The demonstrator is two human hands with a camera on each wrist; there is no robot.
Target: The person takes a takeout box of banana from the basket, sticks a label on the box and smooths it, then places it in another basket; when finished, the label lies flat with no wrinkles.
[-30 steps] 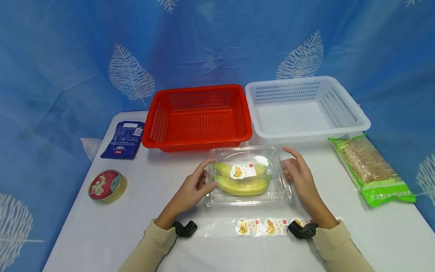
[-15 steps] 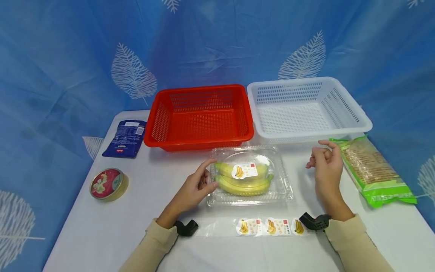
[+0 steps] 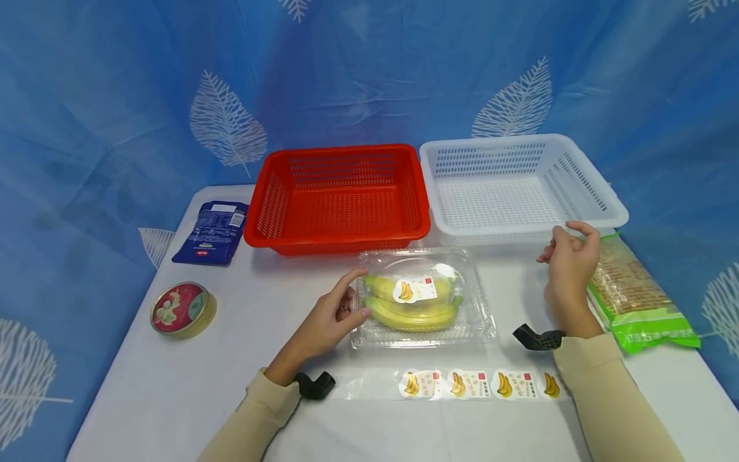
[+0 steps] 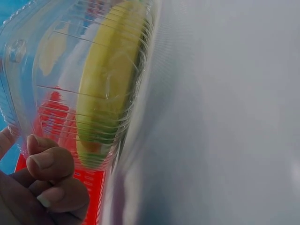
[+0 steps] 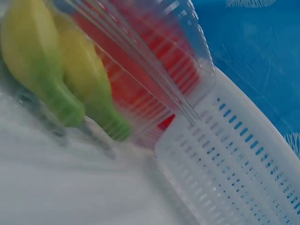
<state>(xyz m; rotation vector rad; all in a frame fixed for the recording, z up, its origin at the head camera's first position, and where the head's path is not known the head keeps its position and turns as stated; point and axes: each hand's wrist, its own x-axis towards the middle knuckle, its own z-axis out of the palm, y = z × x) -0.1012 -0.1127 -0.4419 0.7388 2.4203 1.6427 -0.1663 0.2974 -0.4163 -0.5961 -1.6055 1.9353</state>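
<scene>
A clear plastic clamshell box (image 3: 479,321) holding yellow bananas (image 3: 412,314) with green ends lies mid-table, a banana sticker (image 3: 424,289) on its lid. At its left end rests my left hand (image 3: 326,321), index finger and thumb at the edge. Up close in the left wrist view, the other fingers (image 4: 58,164) curl loosely beside the box wall. My right hand (image 3: 568,273) is apart from the box, fingers loosely bent with nothing in them. It hovers between the box and a green-edged clear bag (image 3: 641,292) of brown contents, overlapping the bag's corner. The right wrist view shows no fingers.
Behind the box stand a red basket (image 3: 340,244) and a white basket (image 3: 519,228). A dark blue pouch (image 3: 210,234) and a round tin (image 3: 183,310) with a red lid lie on the left. A strip of several banana stickers (image 3: 476,385) lies nearer me.
My right hand has left the box's right end and moved right and slightly back to the bag, uncovering more of the sticker strip. The left hand and the box have stayed put.
</scene>
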